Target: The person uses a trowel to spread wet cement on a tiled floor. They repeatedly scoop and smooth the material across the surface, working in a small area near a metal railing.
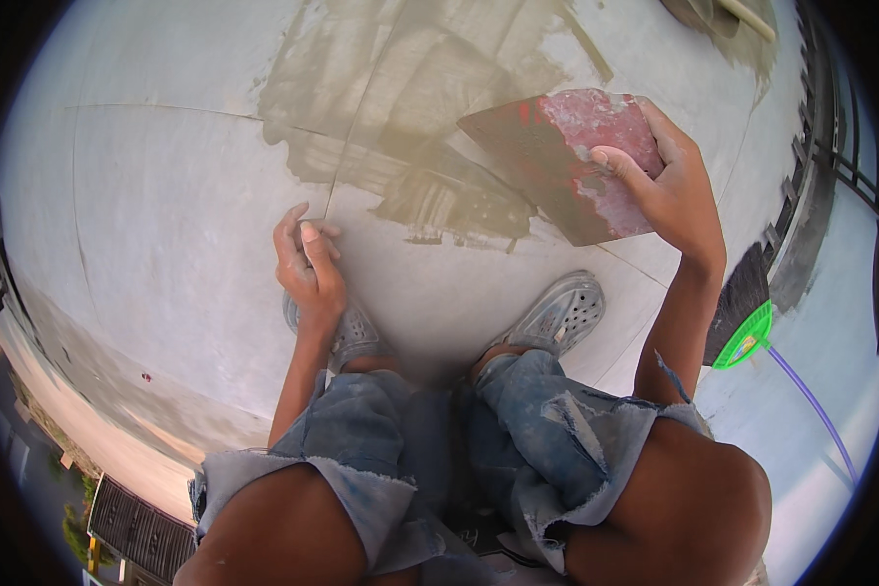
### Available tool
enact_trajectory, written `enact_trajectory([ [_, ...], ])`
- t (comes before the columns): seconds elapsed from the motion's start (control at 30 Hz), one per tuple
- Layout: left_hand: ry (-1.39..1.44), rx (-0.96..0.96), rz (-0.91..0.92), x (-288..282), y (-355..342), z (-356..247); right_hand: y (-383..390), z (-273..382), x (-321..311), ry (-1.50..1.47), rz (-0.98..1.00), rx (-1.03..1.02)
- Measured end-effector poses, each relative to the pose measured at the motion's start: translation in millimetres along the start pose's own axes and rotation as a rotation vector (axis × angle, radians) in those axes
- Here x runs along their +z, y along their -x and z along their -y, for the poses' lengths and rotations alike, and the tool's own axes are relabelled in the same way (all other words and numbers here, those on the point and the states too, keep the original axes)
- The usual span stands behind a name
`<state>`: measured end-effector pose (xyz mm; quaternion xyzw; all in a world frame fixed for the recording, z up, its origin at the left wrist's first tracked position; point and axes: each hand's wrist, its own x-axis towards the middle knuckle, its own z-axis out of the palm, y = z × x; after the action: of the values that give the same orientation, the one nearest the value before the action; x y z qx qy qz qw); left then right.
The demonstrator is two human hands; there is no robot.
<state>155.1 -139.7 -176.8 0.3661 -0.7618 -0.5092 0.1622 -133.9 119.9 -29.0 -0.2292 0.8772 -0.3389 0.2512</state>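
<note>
My right hand grips a flat red scraper plate, thumb on its upper face and fingers behind its far right edge. Grey-brown paste coats the left side of the plate, and it is held tilted just above the floor. To its left, a wet patch of the same paste spreads in broad streaks over the pale floor and across its seams. My left hand hovers by my left shoe with fingers loosely bent and apart, and nothing shows in it. Dried paste marks its fingers.
Grey clogs are on my feet, either side of the near floor. A broom with a green head and purple handle lies at the right. At the top right edge sits a paste-smeared tool with a pale handle. Dark railings run along the far right.
</note>
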Motion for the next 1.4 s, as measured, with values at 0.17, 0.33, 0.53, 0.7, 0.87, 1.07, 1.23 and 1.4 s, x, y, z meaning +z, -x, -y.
enact_trajectory([
  [0.17,-0.031,0.024,0.002,-1,0,-1,23,25,41,0.149,0.207,-0.071],
  [0.33,-0.033,0.039,0.017,-2,-1,0,15,15,72,0.348,0.233,-0.151],
  [0.53,-0.005,0.03,-0.005,0,-1,-1,-19,13,38,0.093,0.18,0.018],
  [0.7,-0.021,0.023,0.0,-2,0,-2,-20,-1,13,0.068,-0.055,-0.088],
  [0.87,-0.029,0.016,0.013,-1,0,0,-19,-29,-6,0.146,-0.116,-0.075],
  [1.07,-0.049,0.019,0.017,0,-1,-2,-21,-51,-8,-0.011,-0.024,0.07],
  [1.23,-0.057,0.026,0.019,0,-1,-2,-28,-36,28,0.099,0.114,0.011],
  [1.4,-0.058,-0.006,0.012,-1,-1,-3,-33,-28,23,0.089,0.075,-0.054],
])
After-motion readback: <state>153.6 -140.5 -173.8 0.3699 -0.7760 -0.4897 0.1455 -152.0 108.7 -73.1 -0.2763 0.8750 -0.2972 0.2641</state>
